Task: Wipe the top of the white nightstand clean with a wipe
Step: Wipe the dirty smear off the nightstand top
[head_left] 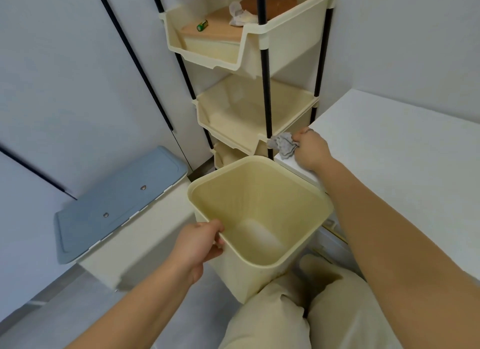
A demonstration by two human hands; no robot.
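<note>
The white nightstand point(405, 151) fills the right side, its flat top bare where it shows. My right hand point(310, 149) rests at its near left corner and pinches a crumpled grey wipe point(283, 145), which sticks out past the edge toward the shelf rack. My left hand point(200, 244) grips the near left rim of a cream plastic waste bin point(259, 213), held just below and left of that corner. The bin looks empty inside.
A cream three-tier shelf rack point(249, 62) with black poles stands behind the bin; its top tier holds a wooden board, a green item and crumpled tissue. A blue-lidded cream box point(114, 208) sits at the left. My knees in beige trousers are at the bottom.
</note>
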